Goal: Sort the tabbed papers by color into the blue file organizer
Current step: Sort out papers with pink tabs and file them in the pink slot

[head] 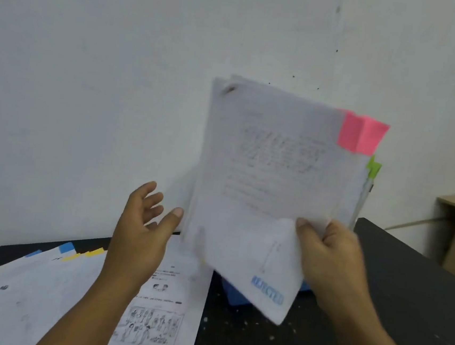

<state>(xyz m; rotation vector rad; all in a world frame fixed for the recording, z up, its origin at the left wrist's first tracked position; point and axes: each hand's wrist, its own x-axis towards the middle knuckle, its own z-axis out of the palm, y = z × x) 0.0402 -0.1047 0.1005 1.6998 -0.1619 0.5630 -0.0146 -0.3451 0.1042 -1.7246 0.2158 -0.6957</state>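
I hold a bundle of papers (270, 182) up in the air, in front of the white wall (120, 64), above the right part of the black table (393, 285). A pink tab (362, 134) sticks out at its upper right corner, and a green tab (373, 166) shows just below it, from a sheet behind. The front sheet has a blue "REJECTED" stamp (267, 293) near its lower corner. My right hand (329, 254) grasps the bundle at its lower right edge, the thumb on the front. My left hand (143, 225) is released, fingers spread, just beside the left edge of the bundle; I cannot tell if it touches. Under the bundle a small part of the blue file organizer (236, 295) is visible on the table. On the near left lies a pile of other papers (42, 299), with blue tabs (67, 247) and yellow tabs (96, 252) at its far edge.
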